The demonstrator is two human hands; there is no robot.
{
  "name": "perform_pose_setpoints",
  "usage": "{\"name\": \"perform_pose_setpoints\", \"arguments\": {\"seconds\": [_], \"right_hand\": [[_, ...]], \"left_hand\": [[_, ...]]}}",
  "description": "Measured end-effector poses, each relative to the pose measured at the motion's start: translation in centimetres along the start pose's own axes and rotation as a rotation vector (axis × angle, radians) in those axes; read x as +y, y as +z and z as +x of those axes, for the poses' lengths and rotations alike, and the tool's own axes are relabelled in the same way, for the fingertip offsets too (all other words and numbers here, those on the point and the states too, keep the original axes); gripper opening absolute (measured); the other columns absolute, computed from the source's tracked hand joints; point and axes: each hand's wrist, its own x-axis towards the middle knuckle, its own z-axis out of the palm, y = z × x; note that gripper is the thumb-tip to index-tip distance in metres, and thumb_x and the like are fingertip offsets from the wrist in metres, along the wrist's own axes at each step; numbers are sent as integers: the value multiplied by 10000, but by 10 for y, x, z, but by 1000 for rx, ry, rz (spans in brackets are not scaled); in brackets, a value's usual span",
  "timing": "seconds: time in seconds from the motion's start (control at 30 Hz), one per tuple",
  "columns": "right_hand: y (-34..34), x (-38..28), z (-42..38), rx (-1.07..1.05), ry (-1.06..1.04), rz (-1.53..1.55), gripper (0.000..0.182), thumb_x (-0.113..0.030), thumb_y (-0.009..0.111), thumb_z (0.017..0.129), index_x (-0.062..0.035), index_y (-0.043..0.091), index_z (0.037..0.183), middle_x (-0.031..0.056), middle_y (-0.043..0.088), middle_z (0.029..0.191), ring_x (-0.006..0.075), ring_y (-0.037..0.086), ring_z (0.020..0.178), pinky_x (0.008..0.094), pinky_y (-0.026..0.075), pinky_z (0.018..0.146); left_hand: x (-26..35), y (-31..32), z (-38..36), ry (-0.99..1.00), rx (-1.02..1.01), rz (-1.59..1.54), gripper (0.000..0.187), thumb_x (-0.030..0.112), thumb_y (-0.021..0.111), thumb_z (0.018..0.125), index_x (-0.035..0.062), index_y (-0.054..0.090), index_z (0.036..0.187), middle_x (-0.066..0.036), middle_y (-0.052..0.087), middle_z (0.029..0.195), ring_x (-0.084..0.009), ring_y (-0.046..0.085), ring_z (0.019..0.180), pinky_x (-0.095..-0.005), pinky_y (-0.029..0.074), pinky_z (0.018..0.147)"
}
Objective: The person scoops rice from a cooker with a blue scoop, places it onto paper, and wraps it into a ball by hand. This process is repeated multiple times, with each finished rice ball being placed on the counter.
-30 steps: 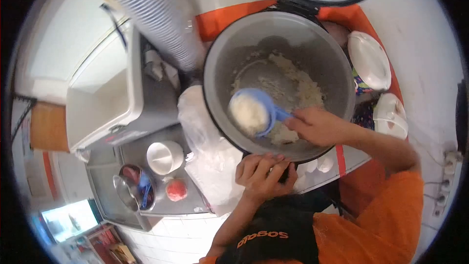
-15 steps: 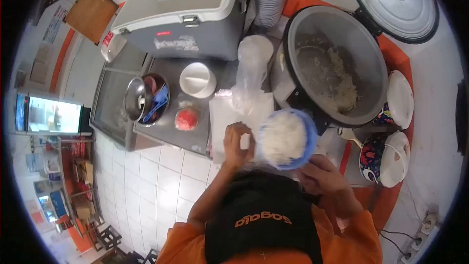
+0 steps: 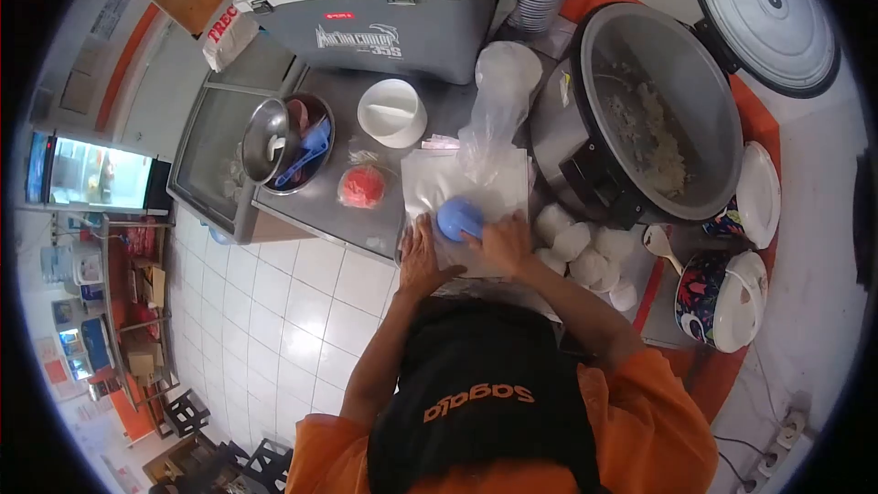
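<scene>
Blue scoop (image 3: pixel 458 218) is upside down now, dome up, pressed flat onto the clear plastic sheet (image 3: pixel 439 185), which lies spread on the steel bench (image 3: pixel 334 210) at its near edge. The scoop is round, smooth, bright blue, and whatever is beneath it stays hidden. The sheet is see-through and a little crinkled, with its far edge running under a bunched clear bag. Just to the right sit the white rice balls (image 3: pixel 585 252), rounded lumps packed close, touching one another.
</scene>
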Motion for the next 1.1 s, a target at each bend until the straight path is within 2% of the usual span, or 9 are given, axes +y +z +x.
{"name": "perform_pose_setpoints", "arguments": {"seconds": [0.1,0.37,0.53,0.6,0.67,0.77,0.87,0.97,1.1], "right_hand": [[3,-4,2,106,155,43,629,-576,609,963,-67,706,606,170,673,611,352,655,559,547,465,821],[-56,-13,-56,235,281,266,485,-461,677,962,-31,693,737,171,638,587,375,661,571,511,492,641],[-92,24,-180,432,632,316,364,-351,636,1012,1,677,1094,170,660,663,399,647,578,486,524,609],[-106,43,-216,510,1092,502,402,-369,594,1048,-5,644,1209,188,696,769,364,680,665,473,526,642],[-87,92,-254,746,1033,384,432,-398,535,1079,-2,647,1210,202,714,885,329,700,755,450,527,681],[-71,154,-303,655,1299,228,448,-415,545,1068,-6,652,1216,225,725,960,363,715,850,467,538,746],[-37,202,-337,617,1236,-23,444,-400,561,1052,-2,661,1223,223,739,982,409,717,888,511,540,787],[-49,208,-329,381,1245,48,432,-361,592,1030,15,669,1229,239,735,1071,432,706,979,530,525,870],[-47,205,-310,773,954,-279,349,-255,664,990,16,675,1209,217,710,1156,412,672,1061,499,505,935]], "left_hand": [[-2,2,0,-6,-2,-15,1412,575,873,703,-129,27,1589,-288,205,1676,-388,143,1589,-497,80,1305],[-4,-2,-8,102,-10,100,1309,589,857,716,-120,174,1579,-312,261,1647,-395,194,1576,-507,98,1300],[-6,6,-30,334,-52,85,755,374,771,871,-23,499,1452,-258,471,1540,-385,368,1505,-509,270,1257],[-10,15,-37,414,-69,78,540,260,716,909,14,591,1373,-235,568,1460,-374,459,1448,-501,350,1221],[-8,15,-36,471,-72,147,385,165,648,927,35,651,1290,-216,643,1376,-361,555,1374,-485,422,1179],[-13,22,-39,492,-8,12,323,100,605,915,42,671,1226,-205,710,1247,-356,659,1235,-461,536,1054],[2,2,-38,402,-117,8,253,74,598,912,47,695,1144,-173,744,1152,-340,730,1057,-440,602,888],[1,-2,-34,351,-81,-12,214,53,638,906,41,689,1114,-146,766,1043,-332,748,917,-439,605,785],[2,-12,-28,248,-59,-359,296,32,726,876,43,659,1164,-134,771,937,-300,763,871,-400,599,765]]}}
